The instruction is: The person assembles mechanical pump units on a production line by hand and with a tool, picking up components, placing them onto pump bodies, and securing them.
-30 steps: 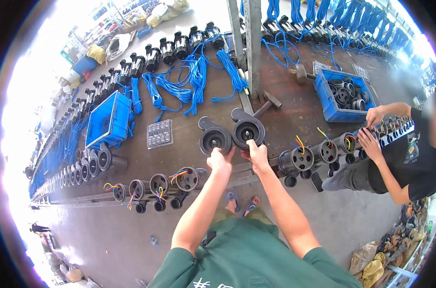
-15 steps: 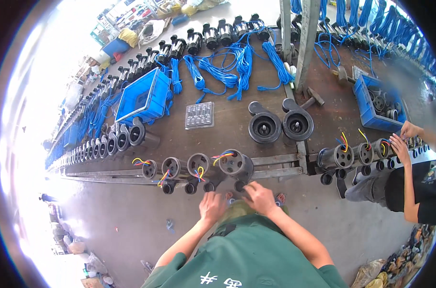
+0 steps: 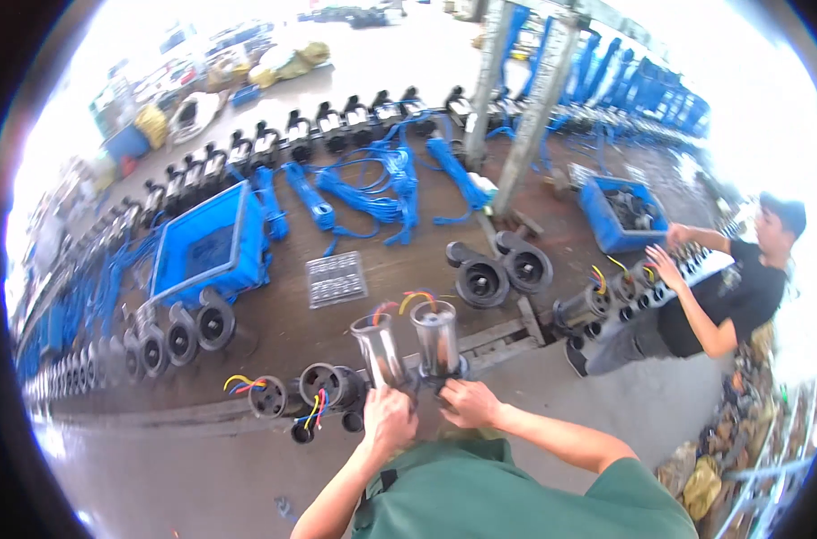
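So two shiny steel motor cans are being gripped at once, one per hand. The left hand (image 3: 389, 420) is wrapped shut around the base of the left motor can (image 3: 378, 349), and the right hand (image 3: 467, 404) is closed the same way on the base of the right motor can (image 3: 435, 337). Both cans rise straight up and away from the fingers, long axes roughly parallel, with coloured wire leads (image 3: 416, 296) sticking out of the far ends. The two cans are kept just beside each other, maybe touching low down, hard to tell. Just left of the left-hand fingers, more motor units (image 3: 323, 388) are laid along the wooden bench edge (image 3: 498, 334).
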Tool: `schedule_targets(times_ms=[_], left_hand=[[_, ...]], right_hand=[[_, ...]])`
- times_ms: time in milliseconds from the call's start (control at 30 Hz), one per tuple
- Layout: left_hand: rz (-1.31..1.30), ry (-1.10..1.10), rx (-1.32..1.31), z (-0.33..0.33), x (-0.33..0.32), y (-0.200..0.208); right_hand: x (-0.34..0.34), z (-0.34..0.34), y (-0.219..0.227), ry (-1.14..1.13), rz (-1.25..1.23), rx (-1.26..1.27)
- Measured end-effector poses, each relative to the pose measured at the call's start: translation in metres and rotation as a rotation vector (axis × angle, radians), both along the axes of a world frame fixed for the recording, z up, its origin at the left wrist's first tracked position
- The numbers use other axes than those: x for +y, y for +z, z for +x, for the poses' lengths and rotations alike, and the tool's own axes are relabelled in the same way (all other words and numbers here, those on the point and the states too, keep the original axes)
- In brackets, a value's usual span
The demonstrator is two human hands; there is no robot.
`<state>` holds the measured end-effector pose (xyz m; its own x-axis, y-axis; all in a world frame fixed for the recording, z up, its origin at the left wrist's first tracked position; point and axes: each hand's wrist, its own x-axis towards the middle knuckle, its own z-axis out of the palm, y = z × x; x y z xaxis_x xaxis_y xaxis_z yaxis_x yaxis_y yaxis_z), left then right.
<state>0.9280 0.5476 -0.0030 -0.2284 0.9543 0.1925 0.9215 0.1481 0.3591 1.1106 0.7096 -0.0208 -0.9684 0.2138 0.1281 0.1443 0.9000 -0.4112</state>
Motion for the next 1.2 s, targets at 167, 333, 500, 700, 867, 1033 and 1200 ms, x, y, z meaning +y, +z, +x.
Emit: schedule_targets(times_ms=[167,333,500,700,867,1033,1200], left_hand=[[-0.223,0.407,-0.026,-0.074,0.077,0.016],[-0.097,0.619,-0.096,-0.147,0.149,0.009],[-0.312,0.526,-0.137,-0.231,0.198,0.002],[0.019,0.660,0.044,-0.218,0.182,0.017],[0.553,0.880,-1.322,-0.056,0.101,0.031],[0.654,1.099,-2.297,-0.091,0.109,0.002],[0.819,1.103,-2.233,-0.108,0.127,-0.032]], right_hand=[[0.047,-0.080,0.035,-0.412,0.047,-0.050],[0.077,-0.169,0.076,-0.407,0.065,-0.234],[0.163,-0.262,0.071,-0.482,-0.163,-0.483],[0.165,-0.279,0.061,-0.568,-0.168,-0.303],[0.082,-0.138,0.078,-0.574,-0.545,0.251],[0.054,-0.088,0.032,-0.876,-1.642,-0.100],[0.082,-0.135,-0.014,-0.963,-1.916,0.417]])
